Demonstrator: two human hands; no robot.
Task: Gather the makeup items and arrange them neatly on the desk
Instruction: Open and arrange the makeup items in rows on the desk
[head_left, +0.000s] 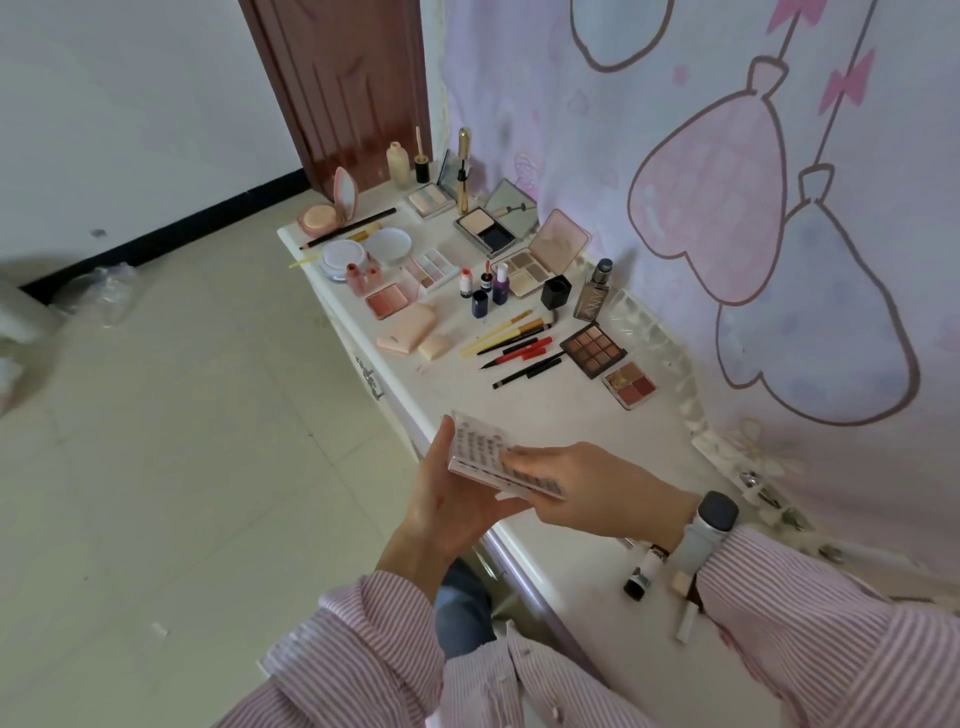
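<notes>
Both hands cradle, seemingly, a lash case above desk.

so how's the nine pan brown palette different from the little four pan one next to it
The nine-pan palette is larger, dark-framed, with matte brown and tan shades in three rows. The four-pan palette is smaller, pale-framed, with gold, orange and red shades, and sits nearer the person. Both lie flat and uncovered on the desk, close together.

We see a long white desk with open makeup colour boxes, thin pencils, small bottles and round pink powder cases on it.
</notes>
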